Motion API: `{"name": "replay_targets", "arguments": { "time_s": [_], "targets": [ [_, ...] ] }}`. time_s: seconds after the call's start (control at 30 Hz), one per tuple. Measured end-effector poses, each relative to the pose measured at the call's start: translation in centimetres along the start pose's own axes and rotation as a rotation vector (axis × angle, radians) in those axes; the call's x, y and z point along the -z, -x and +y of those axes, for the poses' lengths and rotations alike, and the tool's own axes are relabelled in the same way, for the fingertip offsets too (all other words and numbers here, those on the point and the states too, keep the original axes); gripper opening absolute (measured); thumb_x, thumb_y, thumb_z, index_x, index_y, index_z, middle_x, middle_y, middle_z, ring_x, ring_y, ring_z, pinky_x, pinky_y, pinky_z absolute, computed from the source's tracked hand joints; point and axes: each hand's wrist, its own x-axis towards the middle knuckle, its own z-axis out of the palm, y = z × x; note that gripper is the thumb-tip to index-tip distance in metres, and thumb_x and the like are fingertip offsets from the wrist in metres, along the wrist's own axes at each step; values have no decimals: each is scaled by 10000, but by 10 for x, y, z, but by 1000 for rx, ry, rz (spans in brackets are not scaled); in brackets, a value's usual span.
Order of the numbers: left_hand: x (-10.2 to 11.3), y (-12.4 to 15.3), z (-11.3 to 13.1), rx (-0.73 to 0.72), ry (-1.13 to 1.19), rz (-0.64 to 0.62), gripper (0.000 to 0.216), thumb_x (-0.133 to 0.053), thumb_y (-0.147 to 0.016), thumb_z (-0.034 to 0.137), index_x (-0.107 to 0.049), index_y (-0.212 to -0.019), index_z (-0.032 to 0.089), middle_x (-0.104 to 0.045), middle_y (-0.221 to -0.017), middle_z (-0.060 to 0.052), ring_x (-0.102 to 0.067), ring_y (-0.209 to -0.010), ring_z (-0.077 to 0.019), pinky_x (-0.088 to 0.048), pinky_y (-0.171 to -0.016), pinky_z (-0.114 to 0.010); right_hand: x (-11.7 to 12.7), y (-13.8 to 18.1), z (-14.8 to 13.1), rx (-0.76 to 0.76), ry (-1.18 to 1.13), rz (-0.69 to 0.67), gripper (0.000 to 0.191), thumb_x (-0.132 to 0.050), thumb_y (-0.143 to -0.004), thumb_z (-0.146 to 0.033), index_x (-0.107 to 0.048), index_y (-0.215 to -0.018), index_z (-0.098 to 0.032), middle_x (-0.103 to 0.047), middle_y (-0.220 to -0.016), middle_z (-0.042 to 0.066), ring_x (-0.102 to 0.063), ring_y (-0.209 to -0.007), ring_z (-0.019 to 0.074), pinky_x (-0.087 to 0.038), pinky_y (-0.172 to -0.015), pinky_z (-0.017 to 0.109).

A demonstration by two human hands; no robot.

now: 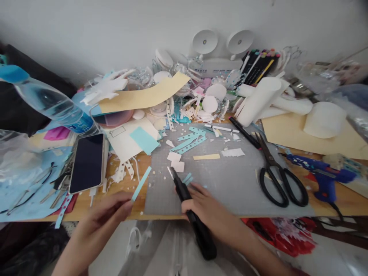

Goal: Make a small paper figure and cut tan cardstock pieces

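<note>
My left hand (105,212) pinches a thin light-blue paper strip (141,183) that slants up to the right over the table's front edge. My right hand (205,205) is wrapped round a black utility knife (192,214); its blade tip (170,171) rests on the grey cutting mat (230,180). Small blue offcuts (188,178) lie beside the blade, and white paper squares (176,161) sit just beyond it. The two hands are apart, the left one off the mat.
Black scissors (277,176) and a blue glue gun (322,174) lie right of the mat. A phone (87,163), a water bottle (54,103) and metal tools (34,188) sit left. Paper rolls (258,101), markers (258,65) and scraps crowd the back.
</note>
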Motion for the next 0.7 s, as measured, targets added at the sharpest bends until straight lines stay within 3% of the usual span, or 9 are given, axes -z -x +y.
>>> {"name": "replay_targets", "arguments": {
  "time_s": [0.1,0.27,0.43,0.53,0.6,0.7],
  "targets": [
    [5,17,-21,53,20,22,249,-683,-815,520,-749,-898,294,-782,-859,-16,-729,-726,-212,-613,-620,-248,8,5,15,-62,57,66,162,-574,-933,-110,-552,-1000,-256,-693,-1124,20,-584,-1228,208,-304,-1193,496],
    [-7,17,-30,10,69,-36,246,-672,-842,475,-751,-980,287,-785,-924,-24,-743,-802,-212,-622,-697,-258,22,17,32,-189,26,271,93,-568,-928,-213,-520,-978,-274,-657,-1284,48,-599,-1248,244,-520,-1022,414],
    [-38,1,-8,-195,35,-203,189,-599,-916,309,-706,-1068,278,-764,-914,3,-710,-753,-144,-585,-685,-210,32,28,30,-171,-20,758,238,-582,-893,-165,-385,-955,-283,-746,-1087,69,-712,-1050,261,-541,-922,445],
    [-58,-12,8,-249,-21,-341,227,-543,-950,250,-669,-1136,278,-751,-929,3,-700,-785,-144,-569,-697,-219,33,38,24,-212,-3,934,287,-595,-880,-154,-351,-950,-285,-758,-1033,73,-729,-967,285,-493,-953,513],
    [-69,-21,14,-270,-85,-412,248,-504,-973,237,-652,-1168,277,-748,-981,-9,-703,-859,-162,-566,-771,-256,28,45,19,-211,-3,936,289,-587,-878,-132,-357,-948,-292,-754,-1064,53,-728,-958,274,-494,-948,511],
    [-78,-33,15,-329,-175,-423,255,-465,-992,232,-638,-1176,265,-741,-1066,-29,-700,-954,-192,-548,-847,-305,13,51,14,-198,-9,724,250,-612,-858,-113,-435,-880,-287,-743,-1124,13,-712,-1004,249,-537,-901,453]
  ]
}}
